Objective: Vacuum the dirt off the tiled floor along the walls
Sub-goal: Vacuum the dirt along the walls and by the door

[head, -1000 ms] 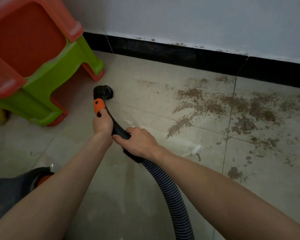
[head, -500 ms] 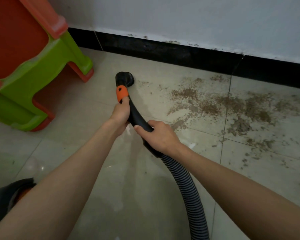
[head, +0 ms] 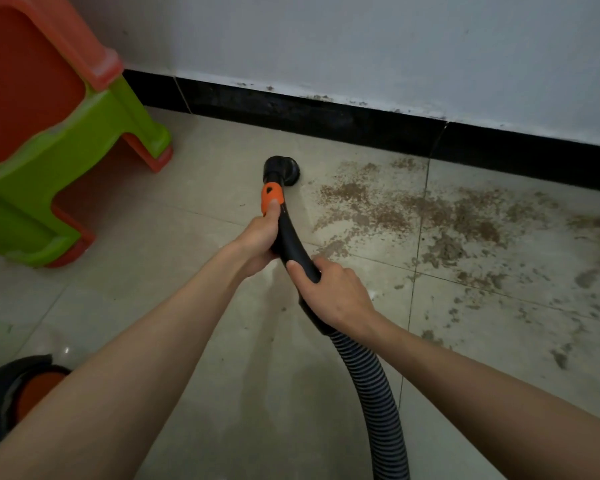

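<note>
Tiled floor [head: 194,306]; both grips around hose handle [head: 288,237].

Your ribbed hose [head: 374,386] runs off the bottom edge, so where it leads is out of sight. The orange-and-green stool [head: 59,140] is cropped by the top and left edges. A dark object with an orange patch [head: 18,386] sits half out of frame at bottom left, behind your left forearm; you can't tell what it is. Your left hand [head: 257,237] covers part of the black handle [head: 288,233]. The dirt [head: 465,216] spreads past the right edge.
</note>
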Demonstrator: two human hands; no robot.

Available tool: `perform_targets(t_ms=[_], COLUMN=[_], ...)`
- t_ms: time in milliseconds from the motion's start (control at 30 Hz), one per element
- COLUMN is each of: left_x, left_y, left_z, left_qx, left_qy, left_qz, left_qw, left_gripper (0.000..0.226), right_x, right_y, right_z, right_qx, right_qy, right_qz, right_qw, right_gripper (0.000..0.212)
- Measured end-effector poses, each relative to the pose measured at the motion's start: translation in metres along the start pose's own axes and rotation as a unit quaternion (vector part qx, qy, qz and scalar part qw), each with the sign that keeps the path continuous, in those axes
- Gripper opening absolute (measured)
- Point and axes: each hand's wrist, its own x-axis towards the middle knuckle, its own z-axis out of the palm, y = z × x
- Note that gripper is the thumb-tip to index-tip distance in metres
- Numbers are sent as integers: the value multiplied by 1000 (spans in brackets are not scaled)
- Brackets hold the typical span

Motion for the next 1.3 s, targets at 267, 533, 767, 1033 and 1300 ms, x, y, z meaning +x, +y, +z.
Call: perform_targets(t_ms=[267,533,767,1033,1300], left_x=[-7,-15,-34,-47,-40], left_y=[-2,-9,-16,-39,-19], left_z=[14,-27,-75,-63,-16], left_qx=[16,-13,-75,-62,-37], left_qy=[-33,108,168,178,63], left_qz=[-5,43,15,-7,-10], left_qw=[999,993,983,982,997], left_gripper=[56,47,51,63,60], right_x=[-8,-12,-29,-38,-40], right_y=[4,-27,-47,-35,-8], right_z=[-3,15,35,27,0], right_qx=[4,6,-59,-71,-57], right_qy=[-4,-34,-86,-140,-66], right_qz=[36,-25,-100,-76,-18], right_qw=[999,999,990,985,996], right_gripper=[40,45,46,48,46])
